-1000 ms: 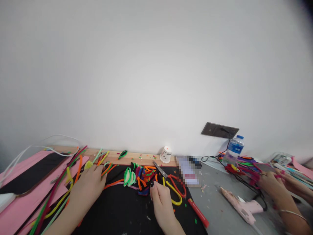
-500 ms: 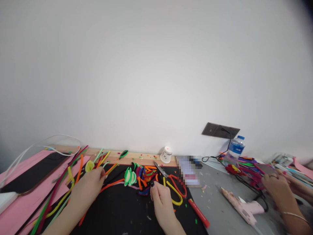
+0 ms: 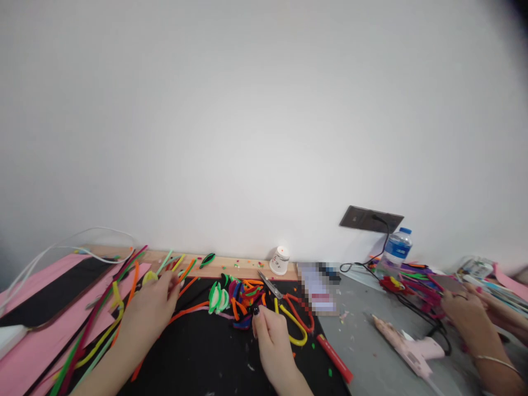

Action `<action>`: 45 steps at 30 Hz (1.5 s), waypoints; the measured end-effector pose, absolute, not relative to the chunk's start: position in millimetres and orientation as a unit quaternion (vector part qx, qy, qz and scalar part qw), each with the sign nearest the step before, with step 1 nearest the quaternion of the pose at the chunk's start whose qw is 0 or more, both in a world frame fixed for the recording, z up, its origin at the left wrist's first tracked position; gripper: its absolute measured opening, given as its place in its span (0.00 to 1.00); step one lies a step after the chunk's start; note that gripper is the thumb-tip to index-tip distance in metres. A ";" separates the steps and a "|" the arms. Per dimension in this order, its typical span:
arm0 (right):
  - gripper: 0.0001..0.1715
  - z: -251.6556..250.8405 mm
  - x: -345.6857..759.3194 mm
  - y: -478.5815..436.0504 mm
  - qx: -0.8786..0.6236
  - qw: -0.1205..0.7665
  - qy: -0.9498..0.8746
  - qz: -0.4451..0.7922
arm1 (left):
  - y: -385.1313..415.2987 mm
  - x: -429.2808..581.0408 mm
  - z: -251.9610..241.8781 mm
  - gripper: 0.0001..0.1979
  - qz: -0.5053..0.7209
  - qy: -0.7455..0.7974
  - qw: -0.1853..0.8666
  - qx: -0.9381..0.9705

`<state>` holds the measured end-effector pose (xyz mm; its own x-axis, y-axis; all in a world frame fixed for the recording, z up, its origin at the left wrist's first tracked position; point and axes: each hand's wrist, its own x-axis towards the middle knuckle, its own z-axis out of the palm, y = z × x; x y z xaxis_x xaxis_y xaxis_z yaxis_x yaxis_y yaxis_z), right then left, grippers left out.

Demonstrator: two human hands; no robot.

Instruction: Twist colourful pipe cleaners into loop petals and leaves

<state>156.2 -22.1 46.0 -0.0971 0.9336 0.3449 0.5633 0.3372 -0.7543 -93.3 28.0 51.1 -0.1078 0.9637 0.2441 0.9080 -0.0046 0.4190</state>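
Orange-and-green strip (image 3: pixel 188 269) is being pinched by left fingers (image 3: pixel 170 281), lower left; right fingers (image 3: pixel 261 325) are being held curled, contents unclear.

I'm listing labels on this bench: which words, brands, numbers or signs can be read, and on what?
None can be read reliably.
Cup: small marks, too blurred.
Bottle: pale print on its blue label, too small.
Pixelated item: any writing is obscured.
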 end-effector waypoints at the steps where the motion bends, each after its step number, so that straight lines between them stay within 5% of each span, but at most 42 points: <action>1: 0.22 46.0 156.1 -22.1 -0.529 0.416 -0.704 0.225 | 27.2 -91.1 52.4 0.14 0.268 0.692 0.058 0.668; 6: 0.21 50.4 154.4 -22.9 -0.524 0.430 -0.698 0.232 | 15.5 -70.3 57.2 0.14 0.356 0.571 0.182 0.717; 10: 0.16 52.4 151.6 -23.1 -0.506 0.436 -0.683 0.297 | -2.8 -41.4 57.6 0.15 0.325 0.488 0.390 0.711; 13: 0.12 47.0 149.7 -22.3 -0.491 0.433 -0.663 0.362 | -16.3 -21.7 54.3 0.15 0.283 0.443 0.451 0.721; 21: 0.17 37.6 147.4 -20.5 -0.496 0.431 -0.641 0.398 | -26.0 -3.0 37.0 0.16 0.259 0.420 0.522 0.696; 28: 0.09 44.0 144.7 -17.1 -0.489 0.472 -0.577 0.453 | -23.9 2.5 31.6 0.18 0.295 0.414 0.601 0.617; 45: 0.17 36.7 145.8 -10.8 -0.440 0.502 -0.476 0.573 | -19.2 2.6 22.1 0.18 0.355 0.415 0.607 0.577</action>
<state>145.8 -10.8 36.7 -0.1094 0.9936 -0.0262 -0.1557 -0.0431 -0.9869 2.6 -19.2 22.1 0.4036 0.9100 -0.0944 0.0478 0.0821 0.9955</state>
